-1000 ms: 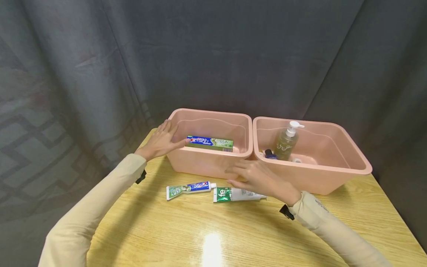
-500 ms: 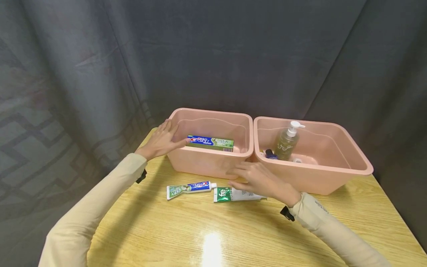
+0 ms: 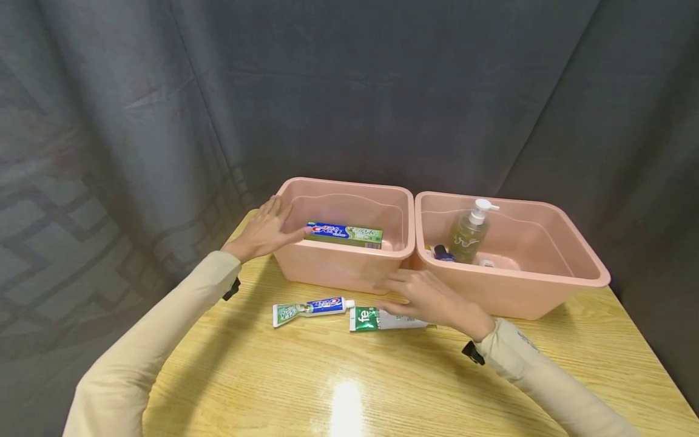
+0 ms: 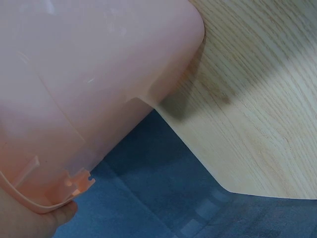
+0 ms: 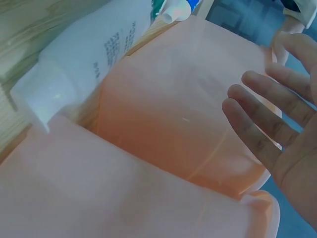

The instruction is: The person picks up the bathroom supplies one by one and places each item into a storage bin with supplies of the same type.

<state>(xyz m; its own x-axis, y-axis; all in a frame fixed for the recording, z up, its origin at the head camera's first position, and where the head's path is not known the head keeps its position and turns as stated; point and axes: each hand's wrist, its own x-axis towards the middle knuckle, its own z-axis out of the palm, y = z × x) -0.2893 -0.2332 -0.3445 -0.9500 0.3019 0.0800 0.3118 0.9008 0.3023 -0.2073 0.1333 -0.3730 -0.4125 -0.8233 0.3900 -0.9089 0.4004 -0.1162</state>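
Note:
My left hand (image 3: 261, 232) rests on the near left corner of the left pink bin (image 3: 338, 267), fingers straight along the left rim and thumb reaching over the front. Its fingertips show at the rim in the left wrist view. My right hand (image 3: 428, 296) hovers, fingers spread and slightly bent, above a white-and-green squeeze tube (image 3: 363, 318) on the table. The palm faces the camera with nothing in it in the right wrist view, where the squeeze tube (image 5: 94, 59) lies before the bins. Left of it lies a Crest toothpaste tube (image 3: 322, 306), cap pointing right.
A toothpaste box (image 3: 344, 235) lies inside the left bin. The right pink bin (image 3: 568, 233) stands beside it, containing a pump bottle (image 3: 468, 237), a dark-capped item (image 3: 442, 253) and a small white item. A grey curtain (image 3: 349, 91) hangs behind the wooden table (image 3: 273, 382).
My right hand has shifted slightly down and to the right over the squeeze tube. The left hand, the bins and the tubes stay where they were.

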